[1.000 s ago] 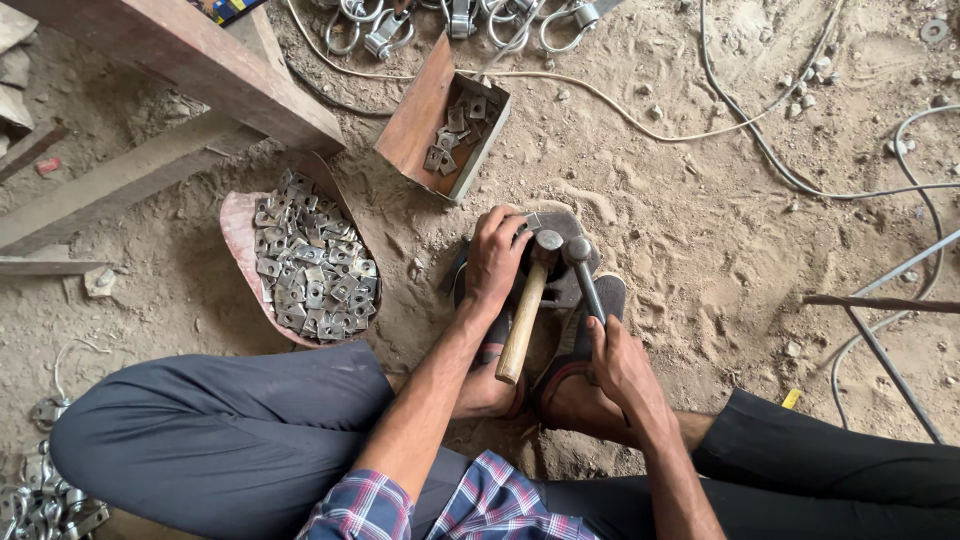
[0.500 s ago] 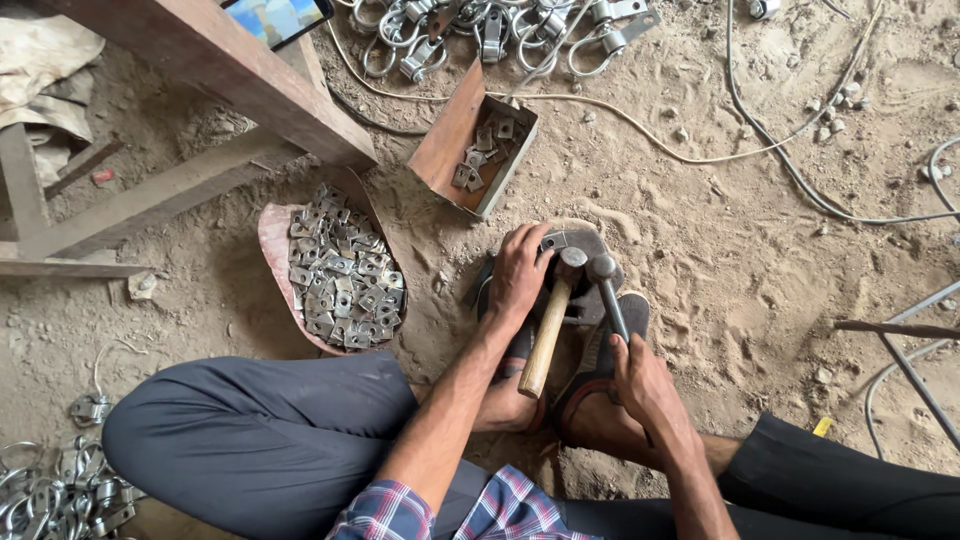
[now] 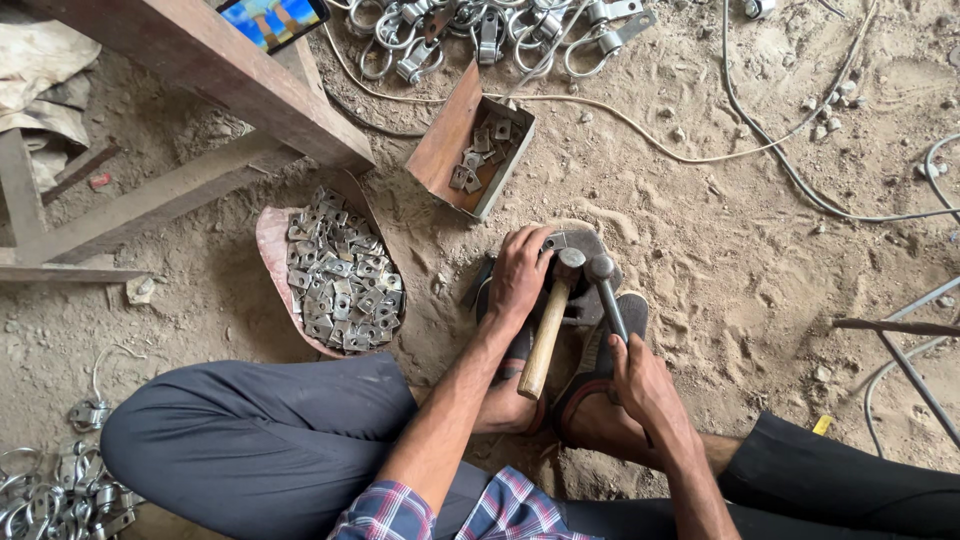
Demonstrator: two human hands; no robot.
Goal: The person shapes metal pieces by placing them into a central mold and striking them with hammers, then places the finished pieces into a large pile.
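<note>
Here, at frame centre, the left hand (image 3: 520, 275) presses flat, fingers spread, on a grey metal plate (image 3: 585, 245) lying on the sandy floor (image 3: 720, 260). The right hand (image 3: 640, 385) is closed round a steel rod (image 3: 607, 298); a wooden-handled hammer (image 3: 548, 325) rests between them. Risk: a glancing blow could strike the steadying fingers, so close to the hammer head.

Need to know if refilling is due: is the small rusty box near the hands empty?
Not empty: the box holds a few small metal pieces.
</note>
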